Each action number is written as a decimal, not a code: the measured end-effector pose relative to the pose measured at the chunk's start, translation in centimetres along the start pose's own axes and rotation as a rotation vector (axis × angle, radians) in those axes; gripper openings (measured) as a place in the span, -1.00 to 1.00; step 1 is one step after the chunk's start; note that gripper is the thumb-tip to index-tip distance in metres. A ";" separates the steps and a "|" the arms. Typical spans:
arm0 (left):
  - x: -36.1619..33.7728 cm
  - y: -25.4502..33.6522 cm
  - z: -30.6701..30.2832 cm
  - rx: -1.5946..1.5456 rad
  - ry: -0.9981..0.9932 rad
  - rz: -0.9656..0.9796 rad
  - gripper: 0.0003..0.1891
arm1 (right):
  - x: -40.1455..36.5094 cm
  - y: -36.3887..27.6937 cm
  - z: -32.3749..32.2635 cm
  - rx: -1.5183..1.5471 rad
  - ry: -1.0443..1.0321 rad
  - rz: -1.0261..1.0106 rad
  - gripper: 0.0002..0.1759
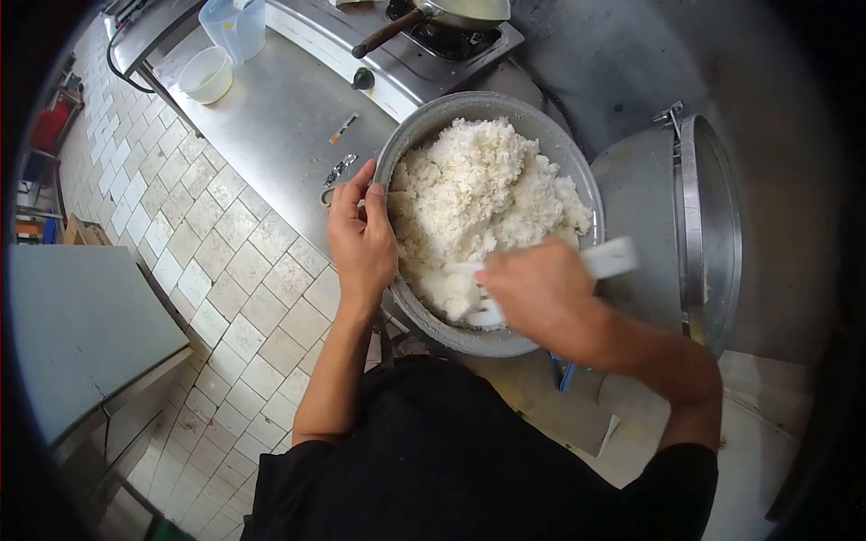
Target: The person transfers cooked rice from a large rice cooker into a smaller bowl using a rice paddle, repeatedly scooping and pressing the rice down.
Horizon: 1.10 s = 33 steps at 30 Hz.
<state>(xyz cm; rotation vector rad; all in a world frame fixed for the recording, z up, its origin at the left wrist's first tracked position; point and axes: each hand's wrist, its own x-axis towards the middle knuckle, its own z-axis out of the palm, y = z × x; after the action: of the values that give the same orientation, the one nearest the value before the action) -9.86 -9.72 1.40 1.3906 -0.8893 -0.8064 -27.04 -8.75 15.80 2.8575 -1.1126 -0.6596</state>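
Note:
A large round metal pot (390, 162) stands below me, heaped with cooked white rice (478, 180). My left hand (363, 236) grips the pot's rim on its left side, thumb and fingers closed around the edge. Over the near right part of the pot, my right hand (541, 287) is closed round a white rice paddle (610, 259), slightly smeared by motion. The handle end sticks out to the right of the fist. The paddle's slotted blade lies low in the rice near the front wall, partly covered by rice.
A gas stove (361, 54) carries a pan (460, 11) with a dark handle at the back. On the steel counter (262, 117) stand a clear plastic tub (207, 76) and a bluish jug (236, 29). A big metal vessel (640, 216) with a raised lid (717, 234) is at right.

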 end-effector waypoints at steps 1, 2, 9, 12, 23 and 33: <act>-0.1 -0.2 0.0 -0.027 -0.012 -0.011 -0.68 | 0.9 -0.9 1.4 -0.077 -0.104 0.069 -0.66; 0.1 -0.2 0.0 -0.059 -0.012 -0.016 -0.68 | 1.0 -0.5 0.9 -0.090 -0.097 0.068 -0.66; 0.0 0.5 -0.3 -0.034 -0.024 -0.017 -0.68 | -1.6 5.2 -9.9 -0.017 0.020 0.463 -0.59; 0.2 0.4 -0.4 -0.017 -0.018 0.004 -0.68 | 1.1 9.4 -8.0 -0.113 0.157 0.557 -0.56; 0.4 0.0 -0.4 -0.026 -0.007 0.041 -0.69 | 8.4 4.0 -4.0 -0.006 0.133 0.150 -0.54; 0.3 0.8 -0.6 0.027 -0.022 -0.023 -0.69 | 6.2 -0.3 -1.0 -0.199 0.103 0.150 -0.64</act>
<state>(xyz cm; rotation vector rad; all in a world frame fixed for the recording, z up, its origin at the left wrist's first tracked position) -9.22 -9.65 2.27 1.4205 -0.9057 -0.8307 -22.38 -12.64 14.34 2.5813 -1.1605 -0.5725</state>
